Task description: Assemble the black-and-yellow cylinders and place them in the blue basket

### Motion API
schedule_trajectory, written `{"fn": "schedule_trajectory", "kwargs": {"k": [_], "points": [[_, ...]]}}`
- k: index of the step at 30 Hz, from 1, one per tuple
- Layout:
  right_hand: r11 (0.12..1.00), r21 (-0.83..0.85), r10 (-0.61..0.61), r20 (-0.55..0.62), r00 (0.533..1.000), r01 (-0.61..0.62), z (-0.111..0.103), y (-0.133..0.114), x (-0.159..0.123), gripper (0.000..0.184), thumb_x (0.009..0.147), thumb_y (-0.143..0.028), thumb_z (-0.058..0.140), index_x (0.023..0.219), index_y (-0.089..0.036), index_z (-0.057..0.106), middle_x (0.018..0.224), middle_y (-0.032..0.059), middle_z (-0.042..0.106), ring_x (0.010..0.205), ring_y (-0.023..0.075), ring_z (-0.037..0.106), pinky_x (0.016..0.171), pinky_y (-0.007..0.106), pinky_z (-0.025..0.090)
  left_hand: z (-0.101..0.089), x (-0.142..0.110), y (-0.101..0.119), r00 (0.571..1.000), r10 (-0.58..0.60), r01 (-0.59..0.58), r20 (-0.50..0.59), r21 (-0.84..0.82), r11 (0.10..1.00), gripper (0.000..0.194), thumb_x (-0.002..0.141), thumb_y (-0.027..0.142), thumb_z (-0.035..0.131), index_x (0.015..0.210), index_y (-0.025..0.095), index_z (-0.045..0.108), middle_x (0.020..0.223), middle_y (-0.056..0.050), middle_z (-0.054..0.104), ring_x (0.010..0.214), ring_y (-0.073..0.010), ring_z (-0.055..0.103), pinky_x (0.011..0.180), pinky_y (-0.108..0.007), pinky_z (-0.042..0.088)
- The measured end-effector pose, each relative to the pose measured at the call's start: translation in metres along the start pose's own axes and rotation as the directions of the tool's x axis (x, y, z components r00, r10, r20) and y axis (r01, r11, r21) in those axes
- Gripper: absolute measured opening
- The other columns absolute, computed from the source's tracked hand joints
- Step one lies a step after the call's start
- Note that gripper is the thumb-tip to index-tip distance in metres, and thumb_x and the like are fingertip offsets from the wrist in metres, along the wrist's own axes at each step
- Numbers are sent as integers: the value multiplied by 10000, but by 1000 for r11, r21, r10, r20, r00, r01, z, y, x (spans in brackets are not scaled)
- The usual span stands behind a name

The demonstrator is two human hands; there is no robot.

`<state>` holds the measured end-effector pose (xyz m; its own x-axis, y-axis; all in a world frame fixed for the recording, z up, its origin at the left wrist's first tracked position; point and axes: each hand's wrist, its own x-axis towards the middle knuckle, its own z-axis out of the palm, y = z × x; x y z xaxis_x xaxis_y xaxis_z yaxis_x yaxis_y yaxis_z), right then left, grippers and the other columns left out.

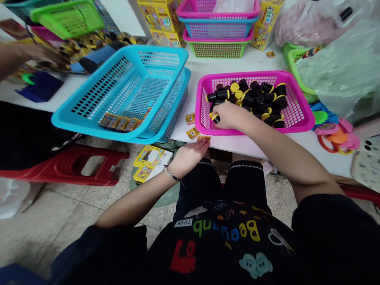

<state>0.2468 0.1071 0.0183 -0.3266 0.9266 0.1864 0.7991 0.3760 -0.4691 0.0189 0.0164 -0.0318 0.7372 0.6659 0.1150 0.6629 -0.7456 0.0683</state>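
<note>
My right hand (229, 115) reaches into a magenta plastic basket (299, 118) and grips a black cylinder with a yellow cap (215, 118) at the basket's near left corner. A heap of several similar black-and-yellow cylinders (255, 99) fills the basket's far side. My left hand (189, 156) rests flat and empty at the table's front edge, its fingertips at a small yellow printed card (204, 139). Several more cards (192, 133) lie just beyond, beside the basket.
Stacked blue baskets (118, 93) hold a row of yellow cards (118, 122). Another person's hand (35, 53) reaches at the far left. Stacked pink and green baskets, yellow boxes and plastic bags stand behind. Printed yellow sheets (150, 163) and a red stool (74, 166) sit below the table.
</note>
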Motion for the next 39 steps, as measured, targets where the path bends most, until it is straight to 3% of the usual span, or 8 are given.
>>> {"fn": "schedule_trajectory", "kwargs": {"k": [4, 7, 14, 19, 25, 28, 34, 39], "points": [[956, 288, 7, -221, 975, 58, -30, -15, -32, 345, 852, -221, 784, 1189, -240, 712, 1021, 32, 765, 950, 223, 734, 921, 410, 623, 0, -3, -2, 1000, -9, 8, -27, -25, 1000, 445, 1003, 29, 507, 1354, 177, 737, 1387, -150, 749, 1262, -260, 755, 1051, -375, 652], [807, 569, 66, -358, 931, 161, -39, -31, -70, 375, 852, -299, 847, 1194, -295, 693, 1132, 6, 747, 1031, 221, 742, 925, 408, 653, -1, -3, -5, 994, -37, 31, -98, -61, 998, 372, 1023, 82, 520, 1275, 199, 769, 1298, -114, 796, 1165, -250, 791, 982, -348, 668], [730, 640, 151, -492, 857, 239, -8, -41, -155, 402, 913, -295, 808, 1279, -362, 655, 1177, 6, 753, 1012, 192, 752, 901, 371, 695, -1, -9, -8, 955, -139, 71, -261, -254, 965, 267, 1067, 192, 549, 1204, 188, 778, 1145, -85, 833, 1022, -220, 811, 913, -296, 658], [713, 668, 244, -522, 817, 213, 12, -36, -179, 393, 929, -261, 761, 1279, -363, 614, 1205, 21, 689, 1021, 194, 759, 806, 371, 693, -13, -18, 5, 813, -306, 95, -495, -406, 909, 125, 991, 202, 723, 1033, 248, 832, 1058, -33, 843, 946, -199, 810, 891, -294, 668], [693, 696, 231, -464, 855, 190, 16, -44, -176, 344, 965, -304, 719, 1270, -366, 572, 1226, 34, 654, 1073, 214, 760, 885, 427, 712, -8, -20, 52, 711, -534, -73, -457, -803, 591, 82, 866, 236, 885, 929, 234, 832, 933, -14, 850, 817, -169, 822, 767, -269, 695], [651, 722, 220, -475, 852, 234, 13, -52, -172, 332, 956, -319, 743, 1249, -372, 600, 1205, 23, 658, 1033, 210, 764, 875, 434, 711, 4, -17, 72, 656, -651, -85, -381, -895, 438, 294, 841, 327, 924, 1074, 206, 790, 895, -18, 850, 744, -160, 824, 710, -219, 690], [628, 756, 332, -473, 816, 183, 17, -58, -166, 288, 950, -470, 760, 1162, -338, 615, 1067, 8, 728, 955, 199, 768, 867, 418, 675, 16, -13, 81, 755, -498, -204, -426, -875, 439, 618, 975, 281, 801, 1471, 294, 433, 915, 41, 820, 736, -141, 826, 782, -234, 706], [560, 827, 435, -352, 829, 57, 21, -60, -163, 402, 919, -684, 705, 1040, -319, 590, 1005, 29, 763, 958, 239, 790, 864, 472, 676, 24, -14, 78, 799, -267, -298, -539, -740, 603, 291, 1087, 365, 620, 1347, 277, 522, 1185, -53, 766, 995, -192, 837, 1097, -419, 649]]}}
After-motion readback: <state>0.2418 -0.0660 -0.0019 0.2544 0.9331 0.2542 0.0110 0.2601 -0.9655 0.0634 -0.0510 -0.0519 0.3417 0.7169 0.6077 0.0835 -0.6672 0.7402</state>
